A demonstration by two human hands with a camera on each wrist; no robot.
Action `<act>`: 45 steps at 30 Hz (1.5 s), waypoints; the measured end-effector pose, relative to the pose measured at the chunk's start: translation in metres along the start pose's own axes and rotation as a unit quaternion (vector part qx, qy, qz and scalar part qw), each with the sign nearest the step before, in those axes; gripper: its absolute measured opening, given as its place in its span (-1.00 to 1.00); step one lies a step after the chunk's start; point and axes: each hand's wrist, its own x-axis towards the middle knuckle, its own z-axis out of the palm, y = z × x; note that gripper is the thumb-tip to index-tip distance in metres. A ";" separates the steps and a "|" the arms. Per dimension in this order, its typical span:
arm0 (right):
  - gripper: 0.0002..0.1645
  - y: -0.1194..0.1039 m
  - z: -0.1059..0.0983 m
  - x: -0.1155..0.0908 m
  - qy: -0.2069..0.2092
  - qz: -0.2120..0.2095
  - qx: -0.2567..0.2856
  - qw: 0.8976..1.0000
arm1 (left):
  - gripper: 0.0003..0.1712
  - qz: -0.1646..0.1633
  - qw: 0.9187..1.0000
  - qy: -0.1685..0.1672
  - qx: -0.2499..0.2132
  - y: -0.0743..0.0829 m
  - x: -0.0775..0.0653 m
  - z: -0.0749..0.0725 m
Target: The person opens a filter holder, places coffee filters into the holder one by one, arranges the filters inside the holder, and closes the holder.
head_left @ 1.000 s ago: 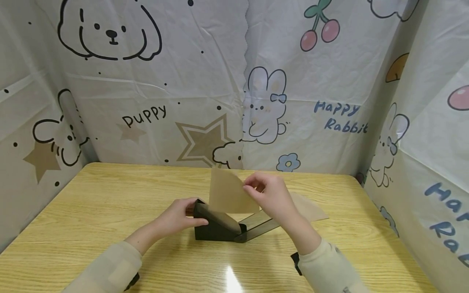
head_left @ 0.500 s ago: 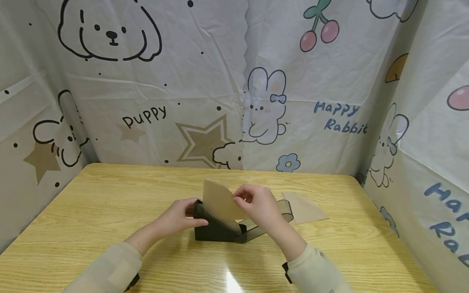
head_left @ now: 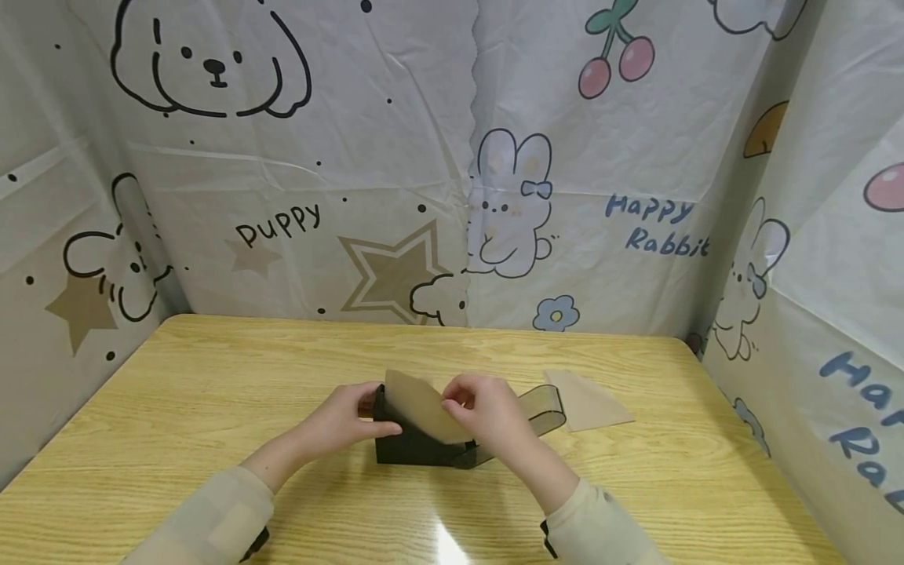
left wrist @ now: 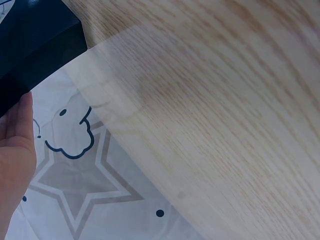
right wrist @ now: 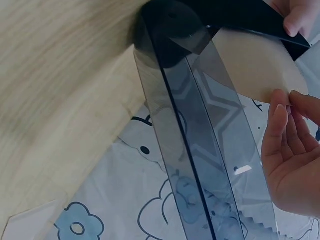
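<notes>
A black filter holder box (head_left: pixel 413 446) with a smoky see-through hinged lid (head_left: pixel 544 400) stands on the table, its lid swung out to the right. My left hand (head_left: pixel 344 420) grips the box's left end, thumb on the front face and fingers behind. Between thumb and fingertips, my right hand (head_left: pixel 494 412) pinches the edge of a brown cone coffee filter (head_left: pixel 421 404). The filter sits partly down in the box, its upper part above the rim. In the right wrist view the same filter (right wrist: pixel 257 65) shows between the box walls, beyond the lid (right wrist: pixel 200 135).
Another brown coffee filter (head_left: pixel 592 404) lies flat on the wooden table (head_left: pixel 282 353), just beyond the lid's right end. Printed white cloth (head_left: pixel 395 157) hangs behind the table and along both sides.
My right hand has moved down and left, lowering the coffee filter from above the box into it. The lid's end has come into view. My left hand and the box have stayed put.
</notes>
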 end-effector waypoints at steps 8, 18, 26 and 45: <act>-0.94 0.005 0.010 -0.002 -0.016 0.004 -0.024 1.000 | -0.50 -0.001 1.000 -0.001 -0.006 0.001 0.000 0.001; -0.94 0.007 0.018 -0.003 -0.032 0.003 -0.051 0.998 | -0.62 -0.003 1.000 -0.003 -0.001 0.002 0.001 0.001; -0.93 0.008 0.022 -0.003 -0.043 0.008 -0.063 0.997 | -0.58 -0.003 1.000 -0.006 0.000 0.002 0.000 0.001; -0.80 0.021 -0.089 -0.001 0.094 0.107 -0.106 0.984 | -0.57 -0.016 1.000 -0.008 0.007 0.001 -0.001 0.001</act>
